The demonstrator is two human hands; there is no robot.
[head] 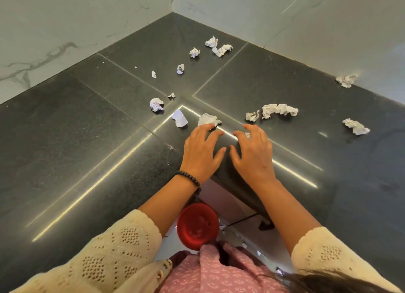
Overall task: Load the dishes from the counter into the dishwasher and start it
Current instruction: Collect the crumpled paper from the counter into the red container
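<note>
Dark stone counter (65, 139) wraps inside corner, pale seams crossing it. Crumpled white paper scraps scattered over it: cluster near back corner (212, 42), long twisted piece (279, 110) at right, one against wall (347, 80). Veined marble-look walls (54, 30) behind. Red bin (197, 226) below (on floor).

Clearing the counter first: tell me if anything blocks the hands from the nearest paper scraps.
Nothing visible does. The left hand has its fingertips at a crumpled paper; the right hand rests on the counter nearby.
</note>
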